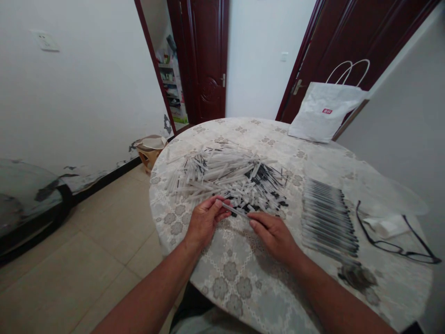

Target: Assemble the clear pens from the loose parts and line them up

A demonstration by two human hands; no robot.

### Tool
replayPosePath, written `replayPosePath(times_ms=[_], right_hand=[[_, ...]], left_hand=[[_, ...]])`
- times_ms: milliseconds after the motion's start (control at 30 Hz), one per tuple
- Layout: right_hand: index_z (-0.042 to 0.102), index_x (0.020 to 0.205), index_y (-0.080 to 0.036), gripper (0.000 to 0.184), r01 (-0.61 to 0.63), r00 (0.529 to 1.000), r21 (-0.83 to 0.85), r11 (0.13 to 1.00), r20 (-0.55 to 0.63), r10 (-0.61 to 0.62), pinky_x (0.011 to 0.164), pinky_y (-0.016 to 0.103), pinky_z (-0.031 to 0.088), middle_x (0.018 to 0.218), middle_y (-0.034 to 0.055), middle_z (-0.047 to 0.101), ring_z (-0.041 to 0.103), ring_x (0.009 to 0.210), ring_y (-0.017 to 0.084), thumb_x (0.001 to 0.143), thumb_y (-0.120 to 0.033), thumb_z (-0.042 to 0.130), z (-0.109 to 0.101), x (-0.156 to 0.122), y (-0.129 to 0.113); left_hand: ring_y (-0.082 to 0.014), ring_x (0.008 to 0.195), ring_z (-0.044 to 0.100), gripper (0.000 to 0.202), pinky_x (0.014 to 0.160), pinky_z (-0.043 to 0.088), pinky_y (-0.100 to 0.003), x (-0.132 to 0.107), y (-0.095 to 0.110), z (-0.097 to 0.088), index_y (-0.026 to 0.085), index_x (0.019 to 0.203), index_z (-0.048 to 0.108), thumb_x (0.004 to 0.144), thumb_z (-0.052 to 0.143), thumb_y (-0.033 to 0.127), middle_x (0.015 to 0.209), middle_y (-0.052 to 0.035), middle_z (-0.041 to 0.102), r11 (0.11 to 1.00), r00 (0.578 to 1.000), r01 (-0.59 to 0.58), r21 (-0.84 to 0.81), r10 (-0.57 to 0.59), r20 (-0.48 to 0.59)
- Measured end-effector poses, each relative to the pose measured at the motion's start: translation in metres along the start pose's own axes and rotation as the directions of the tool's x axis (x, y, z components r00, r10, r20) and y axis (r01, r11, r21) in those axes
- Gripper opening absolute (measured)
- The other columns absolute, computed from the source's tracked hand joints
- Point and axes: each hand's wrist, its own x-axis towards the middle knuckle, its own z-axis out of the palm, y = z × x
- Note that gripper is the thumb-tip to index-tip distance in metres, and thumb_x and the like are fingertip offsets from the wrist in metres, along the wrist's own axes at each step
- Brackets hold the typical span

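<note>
Both hands grip one slim, translucent pen barrel (237,211) over the near part of the table. My left hand (206,219) pinches its left end between thumb and fingers. At the other end, my right hand (273,232) is closed around the barrel, hiding its tip. Just beyond my hands lies a loose heap of pen parts: white and clear tubes (222,167), thin dark refills (264,178) and small black and white caps (248,195). To the right of my right hand, many assembled-looking pens (328,218) lie side by side in a row.
The round table has a flowered cloth (229,283). Black-framed glasses (399,250) rest at the right, beside a crumpled white wrapper (387,226). A small dark object (358,276) lies below the pens. A white paper bag (325,111) stands at the back right; a stool (149,148) is at the left.
</note>
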Motion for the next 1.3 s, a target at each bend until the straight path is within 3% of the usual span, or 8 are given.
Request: replayPosePath(times_ms=[133, 267, 433, 567, 733, 1000, 1133, 1300], right_hand=[[0.073, 0.104, -0.021, 0.02, -0.116, 0.992, 0.046, 0.992, 0.063, 0.113, 0.071, 0.025, 0.05, 0.087, 0.0012, 0.075, 0.069, 0.079, 0.016, 0.1, -0.028, 0.055, -0.003, 0.003, -0.004], [0.069, 0.112, -0.019, 0.02, 0.102, 0.995, -0.143, 0.985, 0.023, -0.099, 0.082, 0.03, 0.049, 0.101, 0.007, 0.076, 0.068, 0.089, 0.018, 0.1, -0.027, 0.055, 0.0, 0.003, -0.005], [0.064, 0.122, -0.019, 0.024, 0.246, 0.969, -0.392, 0.886, 0.089, -0.229, 0.082, 0.033, 0.046, 0.101, 0.0082, 0.071, 0.061, 0.091, 0.021, 0.101, -0.027, 0.055, 0.003, 0.006, -0.003], [0.067, 0.11, -0.02, 0.016, 0.257, 0.966, -0.507, 0.822, 0.123, -0.227, 0.079, 0.033, 0.042, 0.102, 0.008, 0.066, 0.055, 0.092, 0.021, 0.101, -0.027, 0.054, -0.001, 0.008, -0.008], [0.067, 0.094, -0.019, 0.012, 0.2, 0.977, -0.612, 0.765, 0.184, -0.109, 0.077, 0.031, 0.039, 0.095, 0.0064, 0.064, 0.053, 0.088, 0.019, 0.1, -0.021, 0.057, -0.043, 0.005, -0.023], [0.072, 0.094, -0.019, 0.014, -0.181, 0.969, -0.643, 0.744, 0.013, 0.247, 0.08, 0.031, 0.044, 0.091, 0.0056, 0.07, 0.062, 0.087, 0.019, 0.092, -0.013, 0.06, -0.155, -0.053, -0.002], [0.073, 0.09, -0.02, 0.014, -0.259, 0.928, -0.682, 0.684, 0.02, 0.372, 0.075, 0.029, 0.045, 0.089, 0.0063, 0.071, 0.064, 0.083, 0.02, 0.088, -0.013, 0.061, -0.165, -0.079, 0.02], [0.074, 0.088, -0.021, 0.013, -0.243, 0.929, -0.684, 0.688, 0.041, 0.369, 0.075, 0.03, 0.047, 0.089, 0.0062, 0.072, 0.065, 0.083, 0.02, 0.087, -0.013, 0.064, -0.154, -0.087, 0.035]], left_hand=[[-0.0243, 0.096, 0.076, 0.036, 0.084, 0.063, -0.035, -0.002, 0.002, 0.001, 0.016, 0.103, 0.073, 0.08, 0.082, 0.042, 0.102, -0.0122, 0.078, 0.998, 1.0, 0.003, 0.063, -0.002, -0.017], [-0.0259, 0.094, 0.076, 0.039, 0.087, 0.062, -0.039, -0.008, 0.004, 0.0, 0.017, 0.104, 0.075, 0.079, 0.081, 0.046, 0.105, -0.0126, 0.078, 0.956, 0.999, -0.035, 0.291, 0.032, 0.014], [-0.0277, 0.081, 0.076, 0.039, 0.08, 0.062, -0.04, -0.01, 0.011, -0.004, 0.022, 0.101, 0.081, 0.074, 0.082, 0.051, 0.085, -0.0091, 0.079, 0.733, 0.986, -0.092, 0.674, -0.027, 0.164], [-0.0276, 0.075, 0.075, 0.038, 0.072, 0.062, -0.037, -0.011, 0.013, -0.002, 0.026, 0.097, 0.082, 0.074, 0.077, 0.056, 0.079, -0.0073, 0.079, 0.597, 0.976, -0.182, 0.781, 0.011, 0.219], [-0.0278, 0.081, 0.077, 0.037, 0.073, 0.062, -0.035, -0.012, 0.012, 0.0, 0.027, 0.1, 0.081, 0.077, 0.075, 0.055, 0.086, -0.0071, 0.08, 0.565, 0.968, -0.207, 0.799, 0.002, 0.249], [-0.0217, 0.071, 0.073, 0.029, 0.073, 0.06, -0.033, -0.015, 0.015, -0.003, 0.026, 0.096, 0.077, 0.086, 0.068, 0.051, 0.078, -0.0028, 0.077, 0.548, 0.956, -0.282, 0.787, 0.234, 0.18], [-0.0213, 0.07, 0.072, 0.027, 0.07, 0.058, -0.032, -0.017, 0.017, 0.0, 0.026, 0.094, 0.076, 0.087, 0.065, 0.05, 0.076, -0.0013, 0.076, 0.508, 0.947, -0.27, 0.818, 0.295, 0.129], [-0.0205, 0.069, 0.071, 0.025, 0.067, 0.057, -0.031, -0.018, 0.019, 0.004, 0.027, 0.092, 0.076, 0.089, 0.064, 0.049, 0.076, -0.0006, 0.075, 0.491, 0.931, -0.245, 0.836, 0.36, 0.061]])
